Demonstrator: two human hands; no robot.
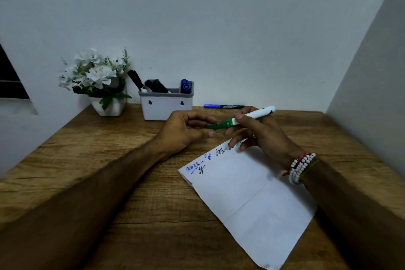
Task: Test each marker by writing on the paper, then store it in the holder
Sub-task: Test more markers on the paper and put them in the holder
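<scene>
From my feed: wooden desk [92, 160], grey wall behind. A creased sheet of paper [252, 193] lies angled at centre-right of the desk, with scribbles along its far edge: a blue scrawl underlined at the left corner, black squiggles beside and further along it, a trace of green near the right hand. None of it reads as words I can make out.

Right hand [263, 133] holds a green marker [241, 119] above the paper's far edge, white barrel pinched between thumb and forefinger, other fingers curled loosely below. The green end points left toward the left hand [186, 131]. Left thumb and fingertips close around that green end; whether it is a cap or the nib section I cannot tell. The left palm hangs low over the desk; I cannot tell whether it touches. Beaded bracelets [301, 166], white and red, on the right wrist.

The holder [166, 105], a white tub with a grey rim and two keyhole slots on its front, stands at the back against the wall. Black markers [153, 85] lean in its left part, blue markers [186, 86] stand in its right.

A blue-capped pen [223, 106] lies flat on the desk right of the holder; print on its dark barrel is too small to read.

A white pot of white flowers [96, 74] stands left of the holder.
</scene>
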